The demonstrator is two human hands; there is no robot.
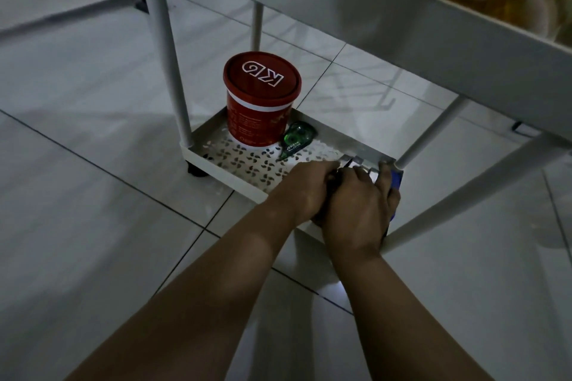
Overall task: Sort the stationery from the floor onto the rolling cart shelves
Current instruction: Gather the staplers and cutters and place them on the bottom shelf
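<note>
Bottom cart shelf (235, 178), perforated white tray: red lidded tub (261, 96) upright at the far corner, green correction tape (295, 138) just beside it, and at the near right corner my left hand (309, 192) and right hand (359, 204), pressed together, fingers curled round dark and blue stationery (396, 181) I cannot identify.

I see glossy, smooth tiles on the floor (93, 102), catching reflections. The cart (402, 25) looks like matt white painted metal, and its bottom shelf (247, 158) is perforated sheet with a cut-out pattern. The red tub (260, 102) looks like smooth plastic with a slight sheen on its lid. The green tape dispenser (295, 136) is translucent, shiny plastic.
</note>
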